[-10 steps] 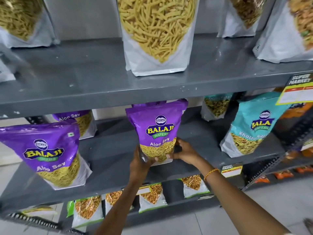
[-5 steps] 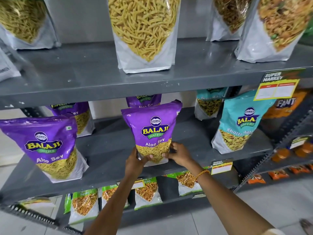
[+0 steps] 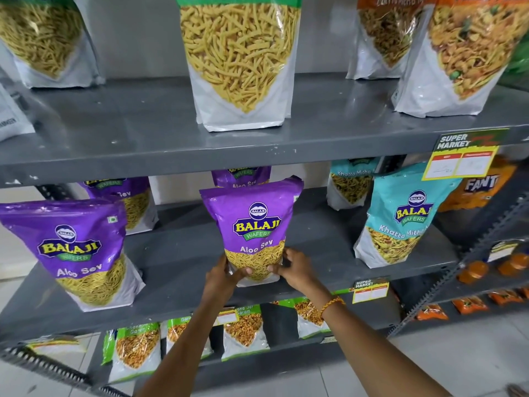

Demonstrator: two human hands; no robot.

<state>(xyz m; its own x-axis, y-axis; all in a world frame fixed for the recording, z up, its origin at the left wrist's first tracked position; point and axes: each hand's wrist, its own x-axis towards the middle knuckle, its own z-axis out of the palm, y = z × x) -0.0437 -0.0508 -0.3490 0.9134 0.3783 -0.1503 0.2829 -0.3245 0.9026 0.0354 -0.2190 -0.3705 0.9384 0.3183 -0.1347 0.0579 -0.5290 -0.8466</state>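
The purple Aloo Sev pouch [image 3: 252,224] stands upright near the front of the grey middle shelf [image 3: 177,262], label facing out. A window low on its front shows yellow sev, above a white base. It seems to lean slightly left, though the wide lens may exaggerate this.

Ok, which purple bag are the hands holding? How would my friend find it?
Look at the grey middle shelf. Near its front edge, in the centre, stands a purple Aloo Sev bag. Unlike the other purple bags, the left hand and right hand grip its bottom corners.
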